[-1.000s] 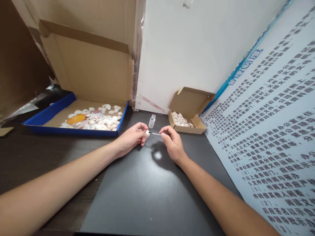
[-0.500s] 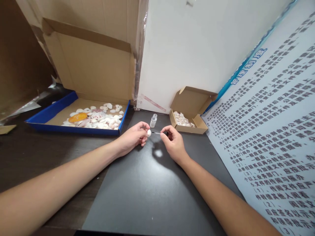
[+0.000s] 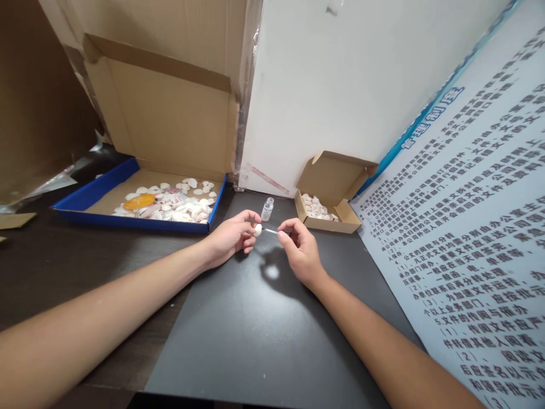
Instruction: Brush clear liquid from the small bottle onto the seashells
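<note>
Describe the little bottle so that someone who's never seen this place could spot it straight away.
Start at the grey surface in the middle. Towards its far end, between the blue box and the small box, the bottle stands just beyond the left hand and right hand. Unlike those boxes, it is see-through, narrow and open at the neck.

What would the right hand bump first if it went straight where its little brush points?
Probably the white shell in the left hand. The brush in the right hand points at it; its tip looks very close, though I can't tell whether they touch.
</note>
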### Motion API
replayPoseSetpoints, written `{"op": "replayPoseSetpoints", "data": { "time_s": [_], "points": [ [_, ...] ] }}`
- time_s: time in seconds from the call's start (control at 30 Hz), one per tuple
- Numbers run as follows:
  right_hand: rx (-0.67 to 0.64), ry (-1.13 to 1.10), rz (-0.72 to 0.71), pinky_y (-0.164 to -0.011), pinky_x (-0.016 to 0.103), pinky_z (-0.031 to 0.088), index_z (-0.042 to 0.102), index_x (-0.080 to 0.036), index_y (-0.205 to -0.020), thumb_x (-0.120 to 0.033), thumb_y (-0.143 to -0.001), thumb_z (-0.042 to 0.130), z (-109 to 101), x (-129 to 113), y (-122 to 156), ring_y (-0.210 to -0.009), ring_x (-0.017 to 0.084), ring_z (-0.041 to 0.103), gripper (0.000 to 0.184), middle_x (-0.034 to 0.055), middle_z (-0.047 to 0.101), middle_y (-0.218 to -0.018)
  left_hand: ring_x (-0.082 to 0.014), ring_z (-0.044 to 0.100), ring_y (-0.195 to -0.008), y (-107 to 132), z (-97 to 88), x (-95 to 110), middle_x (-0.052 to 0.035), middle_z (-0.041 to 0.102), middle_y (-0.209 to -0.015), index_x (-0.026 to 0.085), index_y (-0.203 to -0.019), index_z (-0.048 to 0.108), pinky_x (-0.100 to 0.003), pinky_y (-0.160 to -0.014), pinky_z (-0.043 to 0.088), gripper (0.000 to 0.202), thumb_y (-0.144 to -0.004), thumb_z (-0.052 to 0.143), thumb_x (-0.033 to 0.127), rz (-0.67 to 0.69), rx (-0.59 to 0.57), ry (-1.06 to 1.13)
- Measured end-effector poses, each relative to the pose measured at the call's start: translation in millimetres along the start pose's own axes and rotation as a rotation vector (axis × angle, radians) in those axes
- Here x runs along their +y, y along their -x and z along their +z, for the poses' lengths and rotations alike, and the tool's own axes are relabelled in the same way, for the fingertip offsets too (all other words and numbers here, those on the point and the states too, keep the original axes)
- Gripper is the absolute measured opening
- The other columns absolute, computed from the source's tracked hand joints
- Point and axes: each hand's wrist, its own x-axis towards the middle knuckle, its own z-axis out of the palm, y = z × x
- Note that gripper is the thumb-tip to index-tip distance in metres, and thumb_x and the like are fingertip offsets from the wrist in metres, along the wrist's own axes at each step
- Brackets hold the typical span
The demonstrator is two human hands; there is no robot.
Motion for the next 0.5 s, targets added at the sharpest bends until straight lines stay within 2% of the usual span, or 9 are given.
{"op": "replayPoseSetpoints", "data": {
  "time_s": [0.1, 0.27, 0.4, 0.5],
  "points": [
    [-0.011, -0.025, -0.020, -0.055, 0.025, 0.033, 0.055, -0.019, -0.087, -0.030, -0.090, 0.049, -0.8, -0.4, 0.4, -0.056, 0.011, 0.039, 0.013, -0.0035, 0.047, -0.067, -0.0072, 0.036, -0.047, 0.4, -0.1, 0.1, 0.0059, 0.039, -0.062, 0.020, -0.093, 0.045, -0.019, -0.044, 0.033, 0.024, -0.075, 0.052, 0.006, 0.005, 0.003, 0.000],
    [0.021, 0.057, 0.001, -0.053, 0.024, 0.031, 0.054, -0.019, -0.084, -0.028, -0.084, 0.057, 0.1, 0.6, 0.3, -0.054, 0.010, 0.037, 0.009, -0.0050, 0.046, -0.064, -0.0062, 0.036, -0.047, 1.8, 0.4, -1.1, 0.0058, 0.042, -0.065, 0.020, -0.094, 0.044, -0.019, -0.044, 0.032, 0.023, -0.077, 0.054, 0.008, 0.023, 0.006, -0.024],
    [0.008, 0.016, -0.026, -0.054, 0.024, 0.032, 0.055, -0.020, -0.086, -0.028, -0.087, 0.052, -0.1, 0.2, 0.4, -0.055, 0.011, 0.038, 0.008, -0.0045, 0.046, -0.065, -0.0062, 0.035, -0.047, 1.7, 1.4, -1.4, 0.0061, 0.041, -0.064, 0.020, -0.093, 0.044, -0.019, -0.044, 0.032, 0.022, -0.078, 0.053, 0.008, 0.024, 0.010, -0.039],
    [-0.006, 0.017, -0.019, -0.052, 0.024, 0.032, 0.054, -0.020, -0.086, -0.028, -0.085, 0.055, 0.0, -0.2, 0.0, -0.054, 0.010, 0.037, 0.008, -0.0051, 0.045, -0.063, -0.0065, 0.035, -0.047, 1.0, 2.0, -1.0, 0.0058, 0.042, -0.064, 0.020, -0.093, 0.044, -0.019, -0.045, 0.032, 0.022, -0.077, 0.053, 0.008, 0.015, 0.015, -0.040]
  ]
}}
